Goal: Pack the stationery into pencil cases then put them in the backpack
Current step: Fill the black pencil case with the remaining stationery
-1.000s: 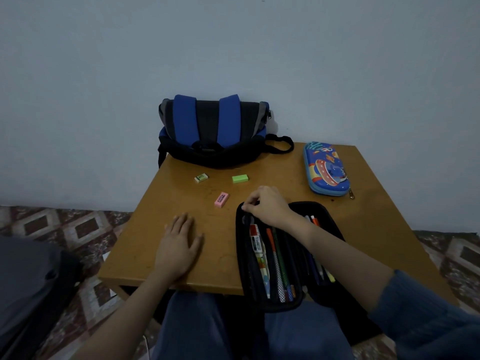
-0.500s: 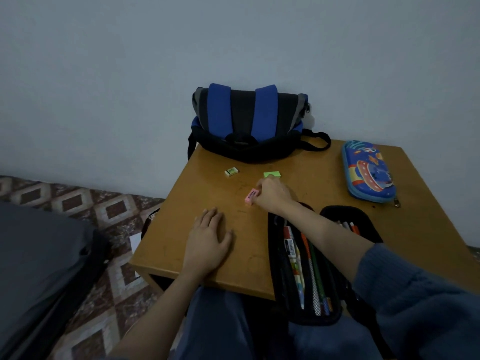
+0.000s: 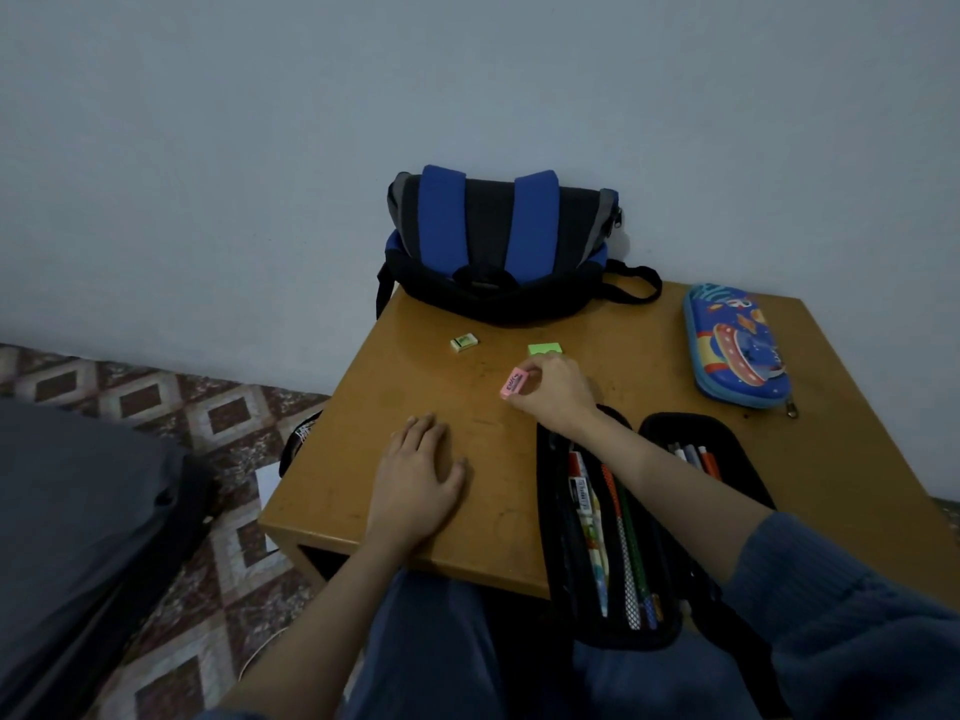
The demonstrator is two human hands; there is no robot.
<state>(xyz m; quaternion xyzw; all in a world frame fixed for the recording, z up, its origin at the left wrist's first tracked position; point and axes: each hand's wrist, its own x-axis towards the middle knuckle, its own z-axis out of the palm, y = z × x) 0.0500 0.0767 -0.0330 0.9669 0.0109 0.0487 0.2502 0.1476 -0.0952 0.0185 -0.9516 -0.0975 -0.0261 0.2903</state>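
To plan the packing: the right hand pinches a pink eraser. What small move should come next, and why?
Probably carry the pink eraser into the open black pencil case: the right hand pinches it, the case lies open beside that wrist, and the green eraser and the white eraser lie loose on the table.

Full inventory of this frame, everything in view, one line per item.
backpack: 1, blue and black, table's far edge, by the wall
patterned pencil case: 1, blue, closed, table's far right
open pencil case: 1, black, table's near edge
pens: several, mixed colours, in both halves of open pencil case
pink eraser: 1, pink, in right hand
green eraser: 1, bright green, before backpack
pale eraser: 1, pale green, left of green eraser
table: 1, brown
dark bundle: 1, grey, floor left
left hand: flat on table
right hand: pinches pink eraser
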